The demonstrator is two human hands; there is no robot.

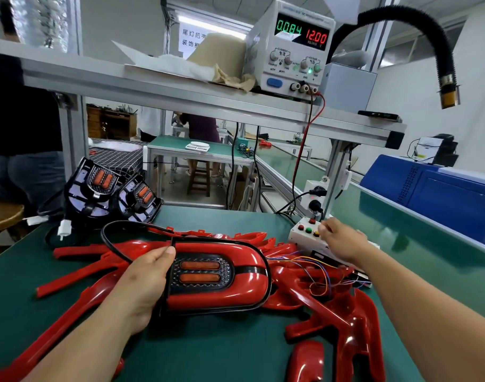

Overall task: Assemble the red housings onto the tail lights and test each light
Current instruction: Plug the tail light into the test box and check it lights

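Note:
My left hand [147, 279] grips the left end of a tail light fitted with a red housing [246, 285], held above the green mat. Its two orange lamp strips [200, 271] face up. My right hand [343, 241] reaches over the white button box [304, 232], fingertips at its yellow button. Thin coloured wires [315, 274] run from the light toward the box. Several loose red housings [84, 288] lie around and under the light. Two bare black tail lights [97, 186] lean at the back left.
A bench power supply [291, 48] on the upper shelf reads 0.84 and 12.00, with red and black leads dropping to the box. A black flexible hose [428, 31] hangs at the upper right. A blue machine [442, 188] stands right. A person stands at far left.

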